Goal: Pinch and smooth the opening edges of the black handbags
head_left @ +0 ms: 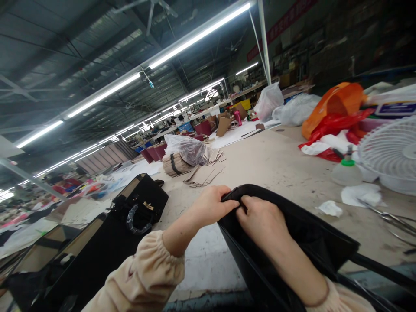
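A black bag (312, 236) lies open on the worktable (266, 164) in front of me. My left hand (211, 204) pinches the far rim of the bag's opening from the left side. My right hand (263, 223) reaches over the bag, and its fingers grip the same rim right next to the left hand. Both wrists wear beige cuffed sleeves. What the fingertips press inside the rim is hidden.
A row of finished black handbags (139, 208) stands at the left. Cardboard pieces (203, 173) and a plastic-wrapped bundle (186, 149) lie farther back. At the right are a white fan (391, 154), a glue bottle (347, 169), scissors (390, 219), and orange and red plastic bags (334, 110).
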`<state>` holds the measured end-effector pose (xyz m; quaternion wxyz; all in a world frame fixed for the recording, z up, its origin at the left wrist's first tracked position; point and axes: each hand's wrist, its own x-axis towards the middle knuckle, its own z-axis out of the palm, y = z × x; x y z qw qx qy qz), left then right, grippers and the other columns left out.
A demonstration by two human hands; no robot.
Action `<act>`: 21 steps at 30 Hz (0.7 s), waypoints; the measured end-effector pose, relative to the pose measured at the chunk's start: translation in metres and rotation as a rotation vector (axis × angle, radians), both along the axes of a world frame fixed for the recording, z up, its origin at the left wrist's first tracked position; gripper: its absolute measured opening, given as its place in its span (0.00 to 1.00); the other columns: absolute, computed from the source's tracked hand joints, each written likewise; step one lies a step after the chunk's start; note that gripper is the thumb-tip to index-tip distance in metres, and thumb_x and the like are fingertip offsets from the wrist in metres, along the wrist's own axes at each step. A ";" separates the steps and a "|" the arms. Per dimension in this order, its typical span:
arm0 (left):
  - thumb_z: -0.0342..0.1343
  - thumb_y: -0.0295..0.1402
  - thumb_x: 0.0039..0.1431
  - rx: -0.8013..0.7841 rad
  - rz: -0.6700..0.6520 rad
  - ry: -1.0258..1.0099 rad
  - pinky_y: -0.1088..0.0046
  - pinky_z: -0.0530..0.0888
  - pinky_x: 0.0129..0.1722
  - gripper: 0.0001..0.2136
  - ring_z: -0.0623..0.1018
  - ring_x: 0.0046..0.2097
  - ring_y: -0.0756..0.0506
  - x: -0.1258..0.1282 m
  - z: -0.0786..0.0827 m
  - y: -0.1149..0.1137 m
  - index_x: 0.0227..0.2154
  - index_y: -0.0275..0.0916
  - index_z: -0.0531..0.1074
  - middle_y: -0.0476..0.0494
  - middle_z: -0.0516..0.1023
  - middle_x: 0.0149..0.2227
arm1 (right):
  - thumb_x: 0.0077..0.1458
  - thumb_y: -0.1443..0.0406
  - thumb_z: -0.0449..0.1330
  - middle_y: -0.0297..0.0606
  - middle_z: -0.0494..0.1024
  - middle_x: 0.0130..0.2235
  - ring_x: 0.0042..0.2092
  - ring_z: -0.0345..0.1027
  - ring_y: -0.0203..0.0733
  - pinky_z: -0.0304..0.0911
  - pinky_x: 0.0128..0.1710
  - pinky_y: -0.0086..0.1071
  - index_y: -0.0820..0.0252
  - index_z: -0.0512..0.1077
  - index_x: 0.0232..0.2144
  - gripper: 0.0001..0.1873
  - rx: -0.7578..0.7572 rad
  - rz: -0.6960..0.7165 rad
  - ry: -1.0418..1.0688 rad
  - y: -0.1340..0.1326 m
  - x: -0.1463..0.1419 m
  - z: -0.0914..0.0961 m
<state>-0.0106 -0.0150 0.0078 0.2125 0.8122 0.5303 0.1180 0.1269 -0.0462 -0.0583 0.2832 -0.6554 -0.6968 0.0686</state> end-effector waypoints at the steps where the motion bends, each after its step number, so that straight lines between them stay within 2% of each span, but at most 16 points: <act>1: 0.52 0.39 0.54 0.014 0.006 0.002 0.76 0.55 0.22 0.11 0.62 0.25 0.52 0.002 0.001 -0.001 0.22 0.38 0.66 0.55 0.61 0.20 | 0.56 0.65 0.51 0.37 0.78 0.32 0.32 0.72 0.39 0.53 0.27 0.31 0.57 0.71 0.27 0.10 0.007 0.003 -0.001 0.000 0.000 0.000; 6: 0.48 0.41 0.58 0.106 0.036 0.107 0.73 0.52 0.23 0.17 0.57 0.22 0.53 0.014 0.009 -0.003 0.17 0.38 0.61 0.55 0.54 0.16 | 0.55 0.67 0.52 0.38 0.78 0.32 0.32 0.72 0.39 0.54 0.28 0.30 0.58 0.72 0.29 0.09 0.018 0.017 -0.001 -0.001 -0.003 -0.003; 13: 0.53 0.34 0.51 0.114 0.000 0.227 0.73 0.52 0.24 0.10 0.59 0.23 0.52 0.020 0.019 -0.006 0.18 0.38 0.65 0.54 0.60 0.17 | 0.56 0.68 0.51 0.38 0.77 0.32 0.32 0.72 0.40 0.54 0.27 0.30 0.59 0.72 0.29 0.10 0.044 0.019 -0.009 0.000 -0.004 -0.005; 18: 0.49 0.42 0.57 0.183 0.035 0.218 0.72 0.51 0.24 0.18 0.58 0.22 0.51 0.023 0.014 -0.006 0.17 0.38 0.66 0.53 0.57 0.16 | 0.55 0.68 0.52 0.39 0.78 0.32 0.32 0.72 0.39 0.55 0.26 0.29 0.60 0.73 0.30 0.09 0.037 0.024 0.014 0.000 -0.004 -0.004; 21: 0.47 0.42 0.59 0.269 0.040 0.266 0.71 0.51 0.25 0.19 0.59 0.23 0.50 0.024 0.007 -0.003 0.17 0.37 0.68 0.50 0.61 0.17 | 0.56 0.67 0.52 0.39 0.78 0.32 0.31 0.72 0.39 0.55 0.26 0.29 0.60 0.73 0.31 0.10 0.037 0.032 0.005 0.000 -0.003 -0.005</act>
